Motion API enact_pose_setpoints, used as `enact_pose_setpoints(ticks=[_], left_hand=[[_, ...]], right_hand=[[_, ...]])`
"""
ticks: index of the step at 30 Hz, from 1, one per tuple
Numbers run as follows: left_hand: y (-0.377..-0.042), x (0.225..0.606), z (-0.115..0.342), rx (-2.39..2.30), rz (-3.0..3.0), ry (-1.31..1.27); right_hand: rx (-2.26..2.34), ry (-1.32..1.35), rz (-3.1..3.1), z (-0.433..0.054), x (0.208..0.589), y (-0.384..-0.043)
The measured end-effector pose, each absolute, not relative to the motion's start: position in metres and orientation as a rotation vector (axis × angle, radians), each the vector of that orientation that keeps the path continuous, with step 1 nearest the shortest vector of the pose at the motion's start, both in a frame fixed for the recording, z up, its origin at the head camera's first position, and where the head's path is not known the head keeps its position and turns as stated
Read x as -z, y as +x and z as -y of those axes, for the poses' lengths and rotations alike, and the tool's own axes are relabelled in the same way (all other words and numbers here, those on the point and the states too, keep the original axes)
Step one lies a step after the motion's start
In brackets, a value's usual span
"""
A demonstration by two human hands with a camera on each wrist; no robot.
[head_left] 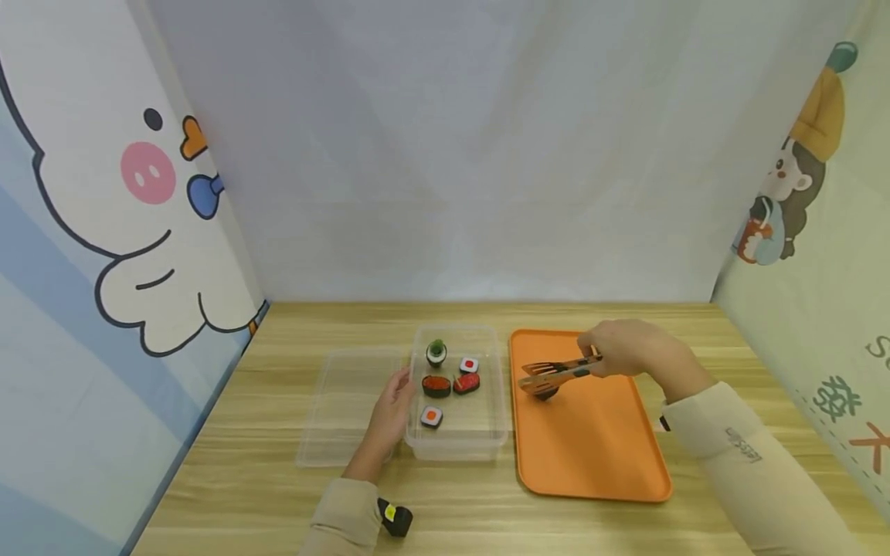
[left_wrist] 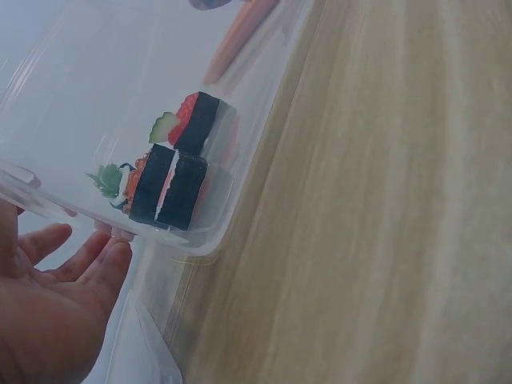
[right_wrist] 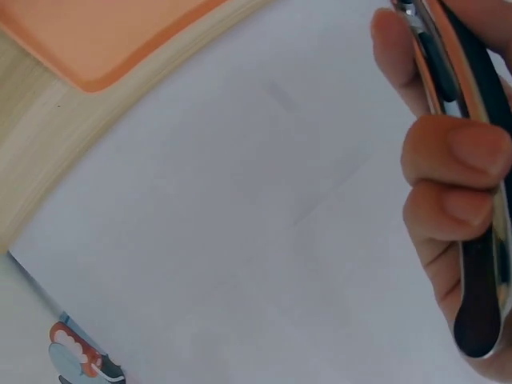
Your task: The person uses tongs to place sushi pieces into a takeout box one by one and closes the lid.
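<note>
The right hand [head_left: 621, 346] grips a pair of tongs [head_left: 574, 369], with the fingers curled round the handles. The tongs extend to the left over the orange tray [head_left: 598, 455], which lies flat on the table [head_left: 466, 521] to the right of the clear container [head_left: 455, 445]. The slotted ends of the tongs are positioned at a dark sushi piece [head_left: 547, 393] near the left edge of the tray; whether they clamp it cannot be told. The left hand [head_left: 394, 405] is at the left wall of the container, fingers extended and relaxed, fingertips against the outside near the rim; it grips nothing. The container is upright and uncovered, and holds five pieces: a green-topped piece [head_left: 436, 353] at the rear left, a red-centred roll [head_left: 469, 365] at the rear right, an orange-red topped piece [head_left: 436, 386] and a red-topped piece [head_left: 467, 383] side by side in the middle, and an orange-centred roll [head_left: 431, 417] at the front left. A clear lid [head_left: 348, 409] lies flat on the table to the left of the container, partly behind the left hand. A pale backdrop [head_left: 452, 154] stands behind the table.
</note>
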State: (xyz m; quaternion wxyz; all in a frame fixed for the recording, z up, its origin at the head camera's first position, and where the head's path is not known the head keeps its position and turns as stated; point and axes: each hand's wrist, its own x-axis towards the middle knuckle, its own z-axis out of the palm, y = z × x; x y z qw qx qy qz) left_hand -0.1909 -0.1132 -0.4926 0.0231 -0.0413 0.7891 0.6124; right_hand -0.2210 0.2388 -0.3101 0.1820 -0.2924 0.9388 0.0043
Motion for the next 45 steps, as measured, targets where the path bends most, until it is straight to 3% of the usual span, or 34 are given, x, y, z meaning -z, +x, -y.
enact_pose_setpoints(ticks=[12,22,34,45], left_hand=[[-0.191,0.492,0.111,-1.886,-2.448,-0.127],[-0.193,0.490,0.112,-1.912,-2.439,-0.103],[-0.193,0.491,0.111,-1.915,-2.440,-0.116],[-0.194,0.491,0.110,-1.917,-2.442,-0.116]], right_hand=[[0.358,-0.821,-2.691,-0.306,0.359,-0.205],[0.392,-0.799,-2.718,-0.328,0.371,-0.200],[0.462,-0.859,-2.765,-0.320,0.357,-0.203],[0.424,-1.021,-2.756,-0.271,0.324,-0.204]])
